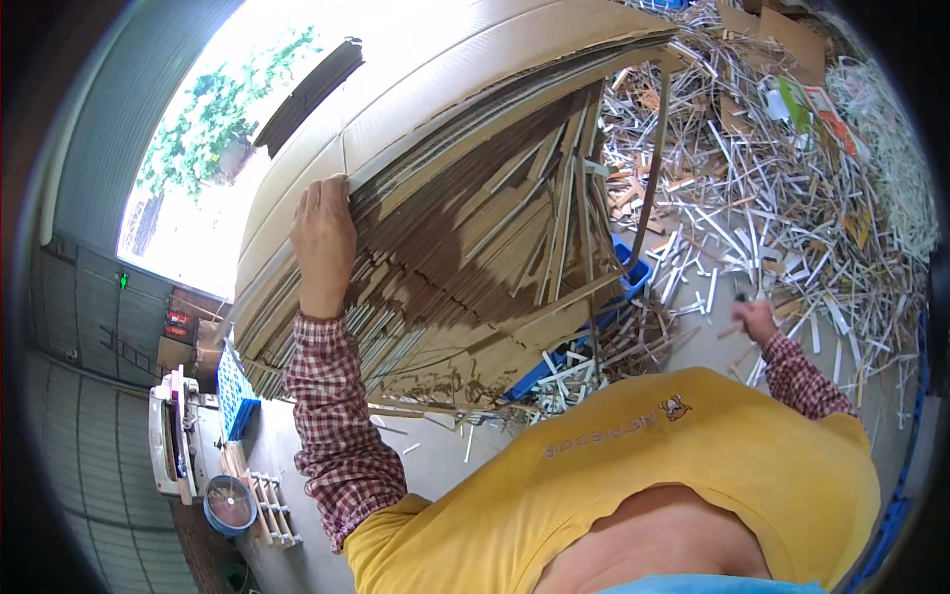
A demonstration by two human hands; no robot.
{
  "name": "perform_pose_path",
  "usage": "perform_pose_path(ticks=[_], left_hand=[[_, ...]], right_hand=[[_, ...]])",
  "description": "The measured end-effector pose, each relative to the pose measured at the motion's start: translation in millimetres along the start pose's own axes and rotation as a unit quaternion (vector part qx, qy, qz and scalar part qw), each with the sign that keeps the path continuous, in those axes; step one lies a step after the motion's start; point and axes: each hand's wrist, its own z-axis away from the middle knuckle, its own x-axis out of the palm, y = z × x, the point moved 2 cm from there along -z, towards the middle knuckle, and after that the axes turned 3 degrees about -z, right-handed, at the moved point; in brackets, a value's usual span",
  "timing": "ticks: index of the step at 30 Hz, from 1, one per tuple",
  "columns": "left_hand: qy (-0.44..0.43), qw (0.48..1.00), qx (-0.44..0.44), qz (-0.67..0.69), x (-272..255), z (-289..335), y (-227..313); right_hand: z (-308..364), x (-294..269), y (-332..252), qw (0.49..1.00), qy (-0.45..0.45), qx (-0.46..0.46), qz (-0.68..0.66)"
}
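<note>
A tall stack of brown cardboard sheets [465, 287] stands tilted in front of me, its layered edges and torn strips facing my body. My left hand [325, 223] is raised at the stack's upper left, fingers curled over the edge of the pale outer sheet [396, 129]. Low on the right, away from the stack, my right hand [758, 321] is closed over the littered floor. Something small and dark shows by its fingers, too unclear to name. A long, narrow strip [654, 158] hangs bent from the stack's right corner.
Cut paper and cardboard strips [712, 158] heap up along the right. Blue bins [633, 267] sit partly hidden behind the stack. At the lower left stand a round fan [230, 505], a blue crate [234, 391] and a pale machine [173, 436]. A bright doorway opens at the upper left.
</note>
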Motion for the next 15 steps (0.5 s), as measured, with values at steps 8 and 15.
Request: perform_pose_path(ticks=[8,15], left_hand=[[-0.104,0.985,-0.095,0.096,-8.8,-4.9,-4.5],[-0.051,0.992,-0.096,0.072,-2.4,-8.6,5.4]], right_hand=[[24.4,-20.5,-387.1,0.835,0.114,-0.535,-0.057],[-42.6,177.5,-581.3,0.643,-0.043,-0.719,0.26]])
